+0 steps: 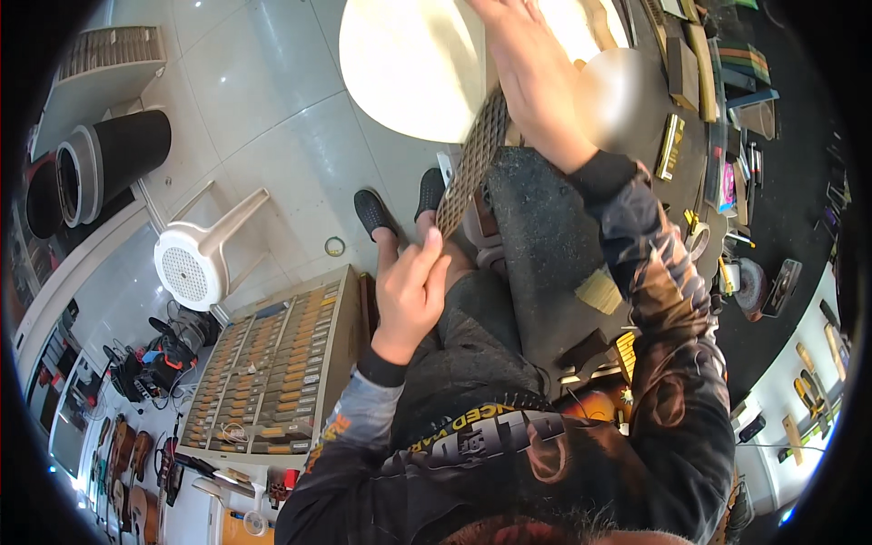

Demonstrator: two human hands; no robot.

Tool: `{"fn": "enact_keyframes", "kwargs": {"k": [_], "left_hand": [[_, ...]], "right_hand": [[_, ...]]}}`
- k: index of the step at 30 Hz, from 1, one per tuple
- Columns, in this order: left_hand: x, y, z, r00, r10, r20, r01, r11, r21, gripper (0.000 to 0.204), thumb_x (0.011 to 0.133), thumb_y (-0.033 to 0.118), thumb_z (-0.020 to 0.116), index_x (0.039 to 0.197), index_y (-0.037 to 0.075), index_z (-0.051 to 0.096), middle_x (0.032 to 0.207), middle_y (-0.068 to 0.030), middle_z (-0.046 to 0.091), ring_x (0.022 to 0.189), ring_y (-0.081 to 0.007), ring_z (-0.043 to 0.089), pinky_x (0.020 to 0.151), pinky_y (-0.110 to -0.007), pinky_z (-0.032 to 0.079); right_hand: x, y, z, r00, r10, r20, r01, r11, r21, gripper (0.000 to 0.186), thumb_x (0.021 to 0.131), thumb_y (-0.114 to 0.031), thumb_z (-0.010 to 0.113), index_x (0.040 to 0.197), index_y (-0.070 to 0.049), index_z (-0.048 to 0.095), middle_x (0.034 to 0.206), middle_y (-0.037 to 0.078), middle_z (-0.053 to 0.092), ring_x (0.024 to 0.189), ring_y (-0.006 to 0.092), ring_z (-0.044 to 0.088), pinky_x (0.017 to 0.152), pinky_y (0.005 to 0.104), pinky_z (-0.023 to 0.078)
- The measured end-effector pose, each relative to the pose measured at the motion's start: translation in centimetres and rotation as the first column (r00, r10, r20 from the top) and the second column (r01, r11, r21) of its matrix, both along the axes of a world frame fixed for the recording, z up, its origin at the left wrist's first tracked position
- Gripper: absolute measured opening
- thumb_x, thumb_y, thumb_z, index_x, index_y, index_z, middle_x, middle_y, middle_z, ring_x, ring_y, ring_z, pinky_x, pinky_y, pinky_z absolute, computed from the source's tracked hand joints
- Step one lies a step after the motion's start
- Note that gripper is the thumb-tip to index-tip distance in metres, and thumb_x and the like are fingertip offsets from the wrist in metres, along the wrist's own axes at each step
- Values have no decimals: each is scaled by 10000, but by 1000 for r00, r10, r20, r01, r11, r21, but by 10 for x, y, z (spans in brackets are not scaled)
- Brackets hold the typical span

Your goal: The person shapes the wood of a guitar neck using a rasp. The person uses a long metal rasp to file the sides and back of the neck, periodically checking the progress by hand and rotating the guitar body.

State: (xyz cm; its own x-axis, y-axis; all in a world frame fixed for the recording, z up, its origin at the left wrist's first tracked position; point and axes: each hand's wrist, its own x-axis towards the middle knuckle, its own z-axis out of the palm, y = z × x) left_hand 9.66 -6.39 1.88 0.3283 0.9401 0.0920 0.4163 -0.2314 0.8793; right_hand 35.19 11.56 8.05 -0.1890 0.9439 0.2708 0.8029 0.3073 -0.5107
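Observation:
A long saw rasp (pixel 472 168) with a dark metal lattice runs slantwise between my two hands. At its near end, my left hand (pixel 413 295) is closed, with the fingers pinched on the tip. My right hand (pixel 545 95) lies over the far end, palm down, and appears to grip it there. Some of its fingers run out of the top edge, and the part of the rasp beneath them is hidden. Beyond and beside the rasp is a large pale rounded board (pixel 404 68), brightly lit, at the edge of the dark workbench (pixel 540 209).
Wood blocks (pixel 683 73) and tools crowd the bench's right side; a yellowish block (pixel 599 292) lies nearer me. A wide rack of small drawers (pixel 263 363) stands at my left, a white plastic stool (pixel 191 265) beyond it. A tape roll (pixel 335 246) lies on the tiled floor.

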Motion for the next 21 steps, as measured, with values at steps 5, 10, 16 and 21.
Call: {"fn": "enact_keyframes", "kwargs": {"k": [5, 10, 16, 21], "left_hand": [[27, 60, 15, 987, 125, 98, -111, 985, -133, 392, 940, -9, 723, 1330, -3, 677, 856, -162, 693, 694, -288, 669, 642, -374, 534], [-1, 36, 5, 999, 49, 14, -46, 985, -164, 359, 972, -16, 689, 1331, -20, 669, 1028, -184, 759, 825, -213, 714, 738, -325, 559], [0, 40, 9, 995, 86, 41, -80, 987, -142, 351, 982, -6, 678, 1334, -10, 674, 948, -104, 719, 771, -182, 661, 735, -297, 539], [7, 84, 10, 974, 195, 114, -179, 974, -136, 400, 977, 78, 718, 1370, 33, 658, 971, -171, 747, 776, -271, 721, 704, -367, 567]], "right_hand": [[15, 58, -5, 998, -2, 57, -5, 993, 119, 569, 1005, 27, 436, 1571, 19, 376, 1547, 394, 417, 1501, 507, 350, 1242, 507, 301], [-4, 30, 0, 1000, 2, -6, -2, 1000, 3, 509, 1025, 15, 444, 1534, 36, 429, 1543, 386, 427, 1494, 510, 367, 1235, 498, 315], [0, 43, -2, 991, 45, 124, -60, 990, 125, 519, 923, 55, 474, 1434, 31, 560, 1502, 265, 542, 1478, 482, 407, 1253, 521, 299], [-3, 93, -15, 985, 20, 170, -41, 992, 122, 499, 910, 51, 491, 1402, 46, 572, 1529, 285, 509, 1499, 500, 360, 1253, 500, 304]]}}
